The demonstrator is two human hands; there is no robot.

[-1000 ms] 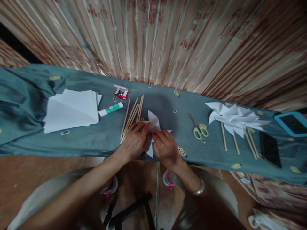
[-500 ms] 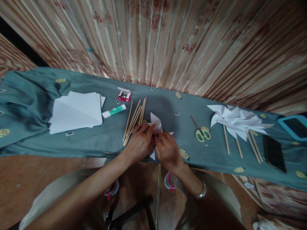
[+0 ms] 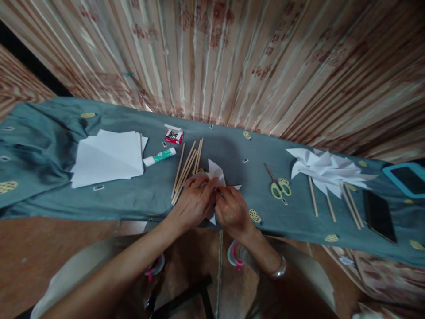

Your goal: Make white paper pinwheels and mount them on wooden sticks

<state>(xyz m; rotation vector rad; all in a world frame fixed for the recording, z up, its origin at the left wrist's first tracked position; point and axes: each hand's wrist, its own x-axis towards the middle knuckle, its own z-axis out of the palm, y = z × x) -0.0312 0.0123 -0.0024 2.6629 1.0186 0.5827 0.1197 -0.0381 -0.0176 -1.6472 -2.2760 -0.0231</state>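
Near the table's front edge, a white paper pinwheel (image 3: 216, 170) is held between my two hands, its pointed blades sticking out above, below and to the right. My left hand (image 3: 196, 198) is closed on its left side, thumb and fingers meeting near the centre. From the right, my right hand (image 3: 231, 208) pinches close to that same centre. My fingers hide the middle of the pinwheel, so I cannot see whether a pin is there. Several thin wooden sticks (image 3: 186, 173) lie just beyond my left hand.
A stack of white paper (image 3: 108, 158), a glue stick (image 3: 160, 157) and an open red box of pins (image 3: 174, 135) lie to the left. Scissors (image 3: 278, 185) are right of my hands. Finished pinwheels (image 3: 327, 168) on sticks, a black phone (image 3: 379, 215) and a blue-framed device (image 3: 407, 179) lie farther right.
Both hands stay on the pinwheel, with only a slight shift of the fingers at its centre. The whole view has moved a little; nothing else on the table has changed.
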